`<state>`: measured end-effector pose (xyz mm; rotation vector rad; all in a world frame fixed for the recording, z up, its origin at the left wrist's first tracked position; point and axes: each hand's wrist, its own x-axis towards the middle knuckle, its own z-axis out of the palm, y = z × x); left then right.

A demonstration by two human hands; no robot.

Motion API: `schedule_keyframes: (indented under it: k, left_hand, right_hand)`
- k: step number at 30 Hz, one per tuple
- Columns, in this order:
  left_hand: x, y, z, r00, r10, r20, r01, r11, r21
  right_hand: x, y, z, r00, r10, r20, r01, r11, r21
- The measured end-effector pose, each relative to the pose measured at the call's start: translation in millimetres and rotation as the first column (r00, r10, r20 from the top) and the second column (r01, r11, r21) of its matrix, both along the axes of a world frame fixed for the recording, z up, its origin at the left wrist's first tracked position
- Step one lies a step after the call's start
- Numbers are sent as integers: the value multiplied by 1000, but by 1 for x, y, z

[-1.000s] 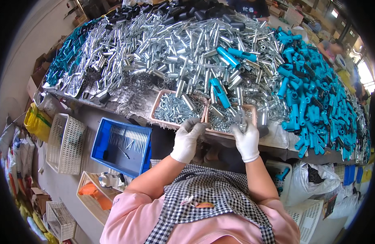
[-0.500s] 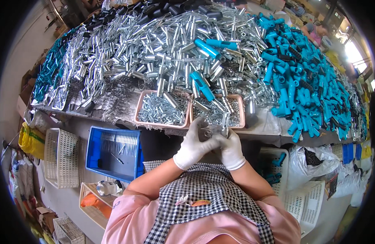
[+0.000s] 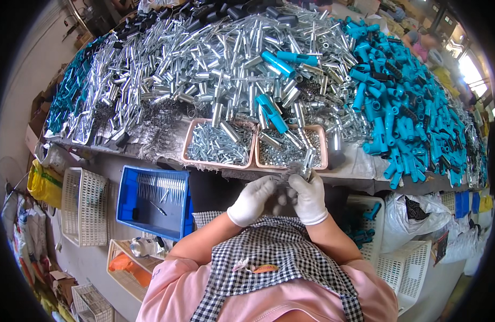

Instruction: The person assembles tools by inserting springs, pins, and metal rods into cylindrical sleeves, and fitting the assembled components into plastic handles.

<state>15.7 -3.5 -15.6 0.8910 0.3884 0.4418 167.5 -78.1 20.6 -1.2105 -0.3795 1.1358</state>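
Both of my hands wear white gloves with greyed fingertips and meet in front of the table edge. My right hand point(image 3: 310, 199) is closed around a shiny metal part point(image 3: 308, 160) that sticks up past the thumb. Close beside it, my left hand point(image 3: 253, 200) has its fingers drawn together at something dark and thin, too blurred to name. Just beyond the hands stand two pink trays, the left tray point(image 3: 254, 155) with small metal pins and the right tray point(image 3: 325, 145) with tiny metal pieces. A teal plastic handle point(image 3: 271, 114) leans above the right tray.
Heaped metal tubes and rods point(image 3: 204, 64) cover the table, with teal handles point(image 3: 403, 107) piled at the right. A blue crate point(image 3: 156, 228) holding rows of thin metal rods and a white basket point(image 3: 86, 214) stand at lower left. White bags point(image 3: 414, 228) stand at lower right.
My left hand has moved slightly down and away from my right hand, its fingers drawn back. The right hand has shifted a little right, still holding the metal part. The whole view has shifted slightly.
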Motion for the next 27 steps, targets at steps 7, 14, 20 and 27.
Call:
schedule_keyframes:
  k: [7, 14, 20, 27]
  left_hand:
    - [-7, 1, -23, 990, 127, -56, -112, 968, 224]
    - [0, -4, 12, 920, 337, -200, -116, 723, 681]
    - [-8, 3, 8, 938, 345, -47, -203, 653, 729]
    - [-21, 14, 2, 960, -230, -158, 245, 966, 86]
  right_hand:
    - [3, 3, -8, 988, 101, -119, -98, 995, 32]
    - [-8, -8, -29, 970, 101, 222, -134, 981, 140]
    - [-6, -15, -17, 940, 207, 271, -230, 971, 57]
    - [22, -17, -26, 887, 96, 451, -197, 963, 183]
